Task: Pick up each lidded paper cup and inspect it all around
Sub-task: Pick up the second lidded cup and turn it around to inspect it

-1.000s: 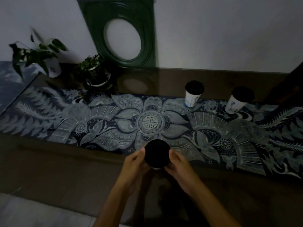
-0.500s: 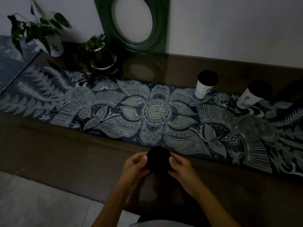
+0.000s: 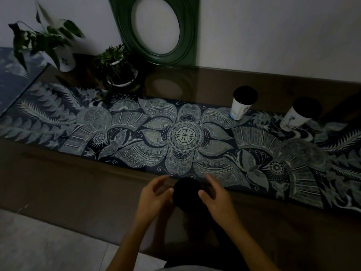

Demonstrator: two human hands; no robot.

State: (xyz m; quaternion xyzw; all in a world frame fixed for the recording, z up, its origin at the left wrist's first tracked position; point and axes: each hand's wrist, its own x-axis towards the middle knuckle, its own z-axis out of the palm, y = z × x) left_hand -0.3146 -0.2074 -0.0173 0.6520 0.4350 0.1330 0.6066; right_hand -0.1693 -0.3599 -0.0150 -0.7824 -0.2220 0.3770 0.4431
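Note:
A paper cup with a black lid (image 3: 187, 194) is held between both hands above the table's near edge; I look down on its lid, and its body is hidden. My left hand (image 3: 156, 200) grips its left side with the thumb on the rim and the fingers spread. My right hand (image 3: 216, 200) holds its right side, thumb on the lid edge. Two more white cups with black lids stand on the patterned runner at the far right: one upright cup (image 3: 242, 103) and another cup (image 3: 298, 114) further right.
A dark table (image 3: 58, 188) carries a blue-and-white patterned runner (image 3: 183, 137). Two potted plants (image 3: 48, 45) (image 3: 119, 69) stand at the far left. A green frame with an oval opening (image 3: 156, 30) leans on the wall. Pale floor lies at the lower left.
The view has shifted, so the table appears further left and down. The cup stays between both hands, and the fingers of both hands have spread out from it.

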